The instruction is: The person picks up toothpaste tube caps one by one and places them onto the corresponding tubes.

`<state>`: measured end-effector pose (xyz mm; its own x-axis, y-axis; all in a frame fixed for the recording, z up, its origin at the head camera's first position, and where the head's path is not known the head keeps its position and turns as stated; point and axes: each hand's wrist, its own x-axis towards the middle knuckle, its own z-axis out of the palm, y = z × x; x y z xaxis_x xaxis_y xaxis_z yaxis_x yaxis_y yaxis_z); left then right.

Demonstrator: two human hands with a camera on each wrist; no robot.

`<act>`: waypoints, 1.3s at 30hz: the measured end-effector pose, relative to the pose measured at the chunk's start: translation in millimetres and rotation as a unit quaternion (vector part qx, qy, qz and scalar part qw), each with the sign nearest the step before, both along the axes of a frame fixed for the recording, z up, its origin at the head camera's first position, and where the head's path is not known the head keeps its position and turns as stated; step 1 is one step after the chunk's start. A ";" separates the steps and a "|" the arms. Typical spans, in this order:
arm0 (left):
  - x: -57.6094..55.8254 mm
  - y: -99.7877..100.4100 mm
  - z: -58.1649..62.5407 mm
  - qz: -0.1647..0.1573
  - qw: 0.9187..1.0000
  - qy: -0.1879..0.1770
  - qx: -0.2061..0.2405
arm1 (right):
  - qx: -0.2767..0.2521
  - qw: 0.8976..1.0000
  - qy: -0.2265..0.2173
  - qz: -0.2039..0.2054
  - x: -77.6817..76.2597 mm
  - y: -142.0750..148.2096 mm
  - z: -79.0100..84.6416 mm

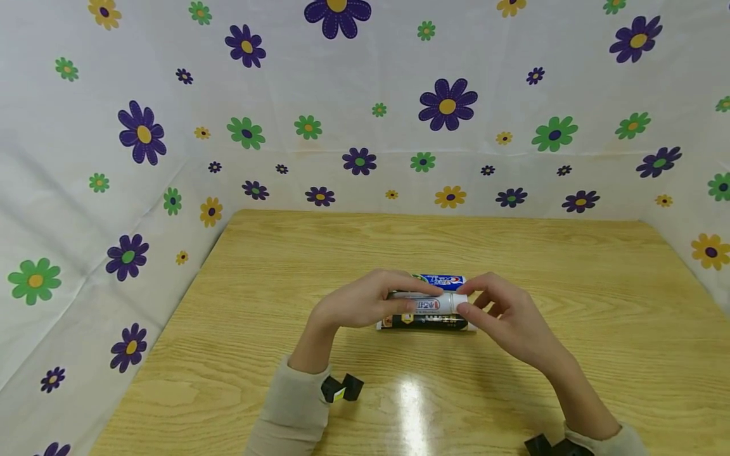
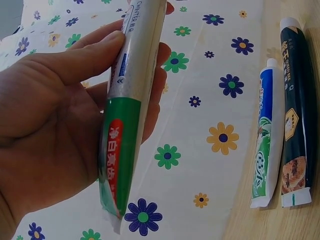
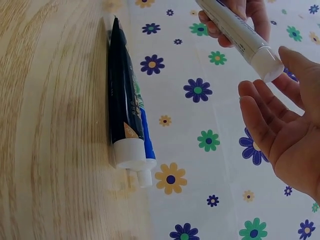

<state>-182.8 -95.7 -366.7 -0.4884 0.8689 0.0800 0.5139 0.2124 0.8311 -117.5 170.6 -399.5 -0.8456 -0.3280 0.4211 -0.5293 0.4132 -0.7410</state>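
My left hand [image 1: 362,304] grips a silver-white toothpaste tube [image 2: 132,65] with a green lower part and a red label. The thumb lies along one side, the fingers behind it. The tube's white cap [image 3: 266,63] points right, toward my right hand [image 1: 516,323]. Thumb and index fingertips of the right hand are at the cap, one on either side, while its other fingers spread away in the right wrist view. Below the held tube lie a black toothpaste tube [image 1: 436,323] and a smaller blue-and-green toothpaste tube [image 2: 265,135], side by side.
The wooden table [image 1: 262,285] reaches back to a white cloth [image 1: 393,69] printed with purple, green and yellow flowers, which also hangs at the left and right. A bright light reflection shows on the table's front part. Black wrist-camera mounts [image 1: 342,387] sit on both wrists.
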 end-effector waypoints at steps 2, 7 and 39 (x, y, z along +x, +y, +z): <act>0.2 -0.1 0.1 0.005 1.000 -0.001 -0.003 | 0.002 1.000 -0.001 0.007 0.1 0.9 0.3; 0.3 -0.8 0.2 0.012 1.000 -0.001 -0.002 | 0.025 1.000 -0.008 0.010 0.7 2.8 1.4; -0.1 -2.9 0.0 0.003 1.000 0.004 -0.001 | 0.062 0.994 -0.085 0.039 1.7 4.7 2.9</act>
<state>-182.8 -98.6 -366.7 -0.4924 0.8664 0.0828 0.5201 0.2167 0.8262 -115.7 175.3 -396.7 -0.8714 -0.4349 0.2272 -0.4347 0.4696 -0.7684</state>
